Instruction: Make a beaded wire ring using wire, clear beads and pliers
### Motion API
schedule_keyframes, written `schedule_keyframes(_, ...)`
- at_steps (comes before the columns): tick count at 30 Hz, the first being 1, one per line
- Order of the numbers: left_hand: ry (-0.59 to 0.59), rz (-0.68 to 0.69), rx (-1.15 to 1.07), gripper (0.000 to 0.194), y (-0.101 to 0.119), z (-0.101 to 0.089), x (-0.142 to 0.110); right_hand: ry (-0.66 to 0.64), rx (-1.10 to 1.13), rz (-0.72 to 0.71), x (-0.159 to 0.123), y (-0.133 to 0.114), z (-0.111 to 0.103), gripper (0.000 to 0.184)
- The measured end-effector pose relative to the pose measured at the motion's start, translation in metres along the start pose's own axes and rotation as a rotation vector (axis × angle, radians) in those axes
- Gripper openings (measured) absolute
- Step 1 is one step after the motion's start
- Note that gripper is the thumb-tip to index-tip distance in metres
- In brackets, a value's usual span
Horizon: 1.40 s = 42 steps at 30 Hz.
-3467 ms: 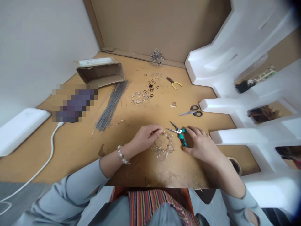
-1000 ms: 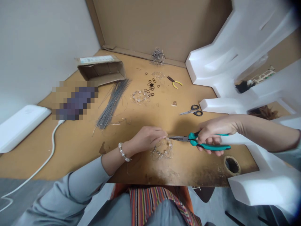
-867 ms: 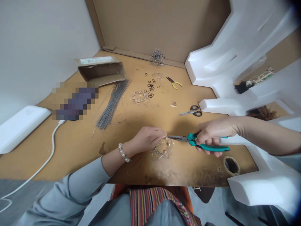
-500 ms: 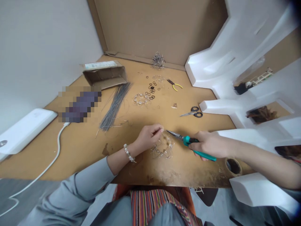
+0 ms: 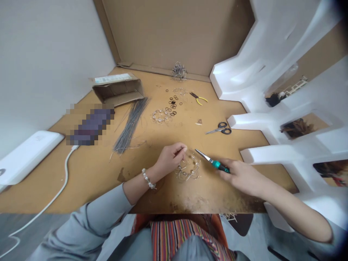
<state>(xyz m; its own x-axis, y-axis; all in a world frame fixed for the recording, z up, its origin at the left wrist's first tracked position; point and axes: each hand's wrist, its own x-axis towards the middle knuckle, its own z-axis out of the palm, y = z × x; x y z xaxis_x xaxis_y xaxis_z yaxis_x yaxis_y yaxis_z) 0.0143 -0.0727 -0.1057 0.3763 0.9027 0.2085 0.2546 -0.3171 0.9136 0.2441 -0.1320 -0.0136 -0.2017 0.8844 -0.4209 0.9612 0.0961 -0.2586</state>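
My left hand (image 5: 171, 158) is closed in a pinch above the middle of the table, thumb and forefinger together. At its fingertips is the upper edge of a ring of thin wire with clear beads (image 5: 195, 173), its loose wire loops spreading below and to the right. The exact point of the hold is too small to see. My right hand (image 5: 240, 175) is wrapped around long-nose pliers (image 5: 216, 164) with teal and black handles. Their jaws look closed and point up-left, a short way right of my left fingertips and apart from them. Most of the handles are hidden by the hand.
Behind lie another beaded wire ring (image 5: 161, 116), small dark rings (image 5: 173, 106), yellow-handled pliers (image 5: 199, 98) and scissors (image 5: 221, 128). Left are a wire bundle (image 5: 130, 127), an open cardboard box (image 5: 118, 92) and a white power bank (image 5: 34, 154) with a cable. White foam (image 5: 255, 156) edges the right side.
My right hand has turned the pliers, and their tip has drawn slightly away from my left fingertips. The teal handle is now mostly hidden. My left hand keeps its pinch.
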Motion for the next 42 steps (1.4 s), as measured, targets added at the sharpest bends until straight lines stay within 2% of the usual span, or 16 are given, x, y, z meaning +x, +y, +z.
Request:
schedule_keyframes(3,-0.001,0.006,0.033,0.017,0.001,0.001,-0.001,0.151,-0.252,0.176,0.002,0.012,0.011,0.049)
schedule_keyframes(5,0.001,-0.008,0.020,0.017,0.001,0.002,-0.002,0.250,-0.378,0.235,0.007,0.017,0.025,0.047)
schedule_keyframes(9,-0.005,-0.033,-0.014,0.018,0.001,0.002,-0.003,0.426,-0.417,0.227,0.014,0.018,0.048,0.041)
schedule_keyframes(13,0.000,-0.050,-0.034,0.017,0.001,0.002,-0.003,0.584,-0.235,0.097,0.017,0.007,0.052,0.039)
schedule_keyframes(15,0.003,-0.056,-0.035,0.017,0.001,0.002,-0.004,0.571,-0.042,0.026,0.019,-0.003,0.051,0.032)
schedule_keyframes(17,0.006,-0.064,-0.022,0.017,0.002,0.002,-0.004,0.489,0.142,-0.037,0.024,-0.013,0.052,0.026)
schedule_keyframes(20,0.026,-0.070,0.004,0.019,0.002,0.001,-0.004,0.404,0.278,-0.070,0.034,-0.025,0.055,0.020)
schedule_keyframes(25,0.037,-0.033,0.048,0.018,0.002,0.001,-0.005,0.384,0.354,-0.053,0.048,-0.030,0.061,0.015)
schedule_keyframes(30,-0.014,0.030,0.216,0.019,0.008,0.001,-0.007,0.459,0.367,-0.124,0.059,-0.029,0.064,0.012)
schedule_keyframes(35,-0.078,0.156,0.427,0.021,0.012,-0.001,-0.007,0.508,0.328,-0.265,0.066,-0.031,0.063,0.021)
schedule_keyframes(42,-0.102,0.400,0.727,0.020,0.012,-0.002,-0.006,0.511,0.423,-0.292,0.071,-0.029,0.064,0.020)
